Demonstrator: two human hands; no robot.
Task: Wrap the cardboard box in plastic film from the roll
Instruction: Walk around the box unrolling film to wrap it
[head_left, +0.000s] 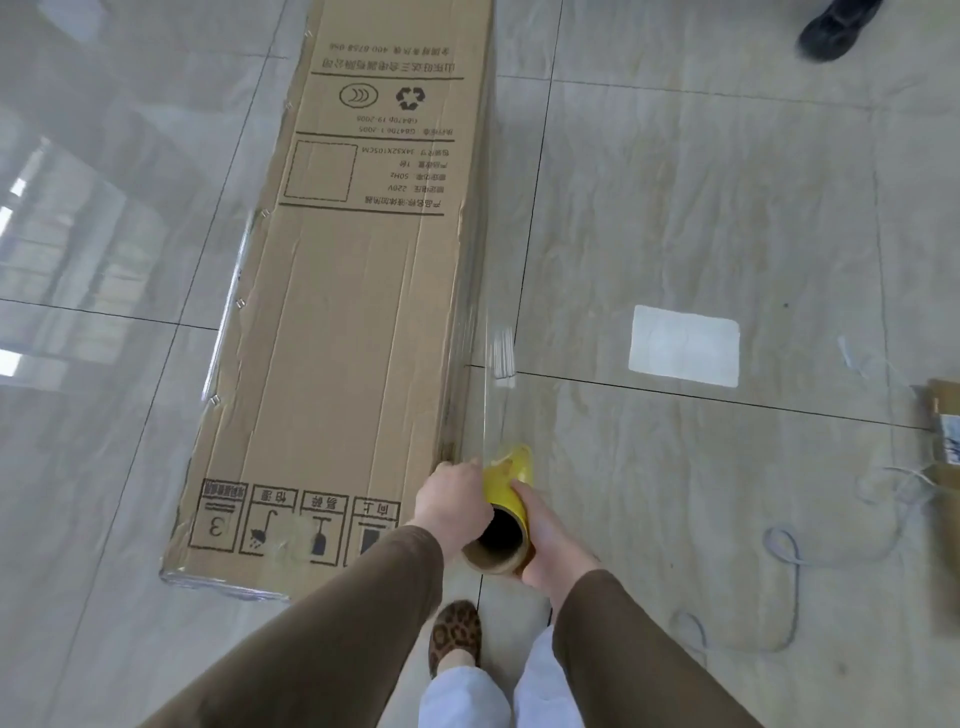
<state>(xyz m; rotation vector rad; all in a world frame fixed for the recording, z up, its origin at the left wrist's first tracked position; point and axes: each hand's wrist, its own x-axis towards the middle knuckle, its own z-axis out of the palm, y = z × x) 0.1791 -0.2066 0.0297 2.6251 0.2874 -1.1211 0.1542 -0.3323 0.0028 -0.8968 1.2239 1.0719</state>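
Head view: a long cardboard box (332, 291) lies flat on the tiled floor (701, 208), its printed face up, running away from the person. Both hands hold the roll (506, 512) just off the box's near right corner. The left hand (453, 503) curls over the roll's left side, close to the box edge; the right hand (545, 540) wraps the right side, thumb laid on the yellow wound part. So each grip is closed round the roll, not spread. The bare cardboard core faces the camera, open end toward the person.

A sheet of clear plastic film (493, 358) runs from the roll up along the box's right long edge. Glossy wrinkles at the near end and along the left edge suggest some film already lies on the box, though how many turns I cannot tell.

To do this step well, I judge the film should be kept taut while the roll is carried along the side, held close to the cardboard so the sheet lies flat rather than bunching into a rope. Letting the core turn loosely inside the fingers would feed film evenly. Loose cord (784, 551) on the floor to the right could snag a foot.
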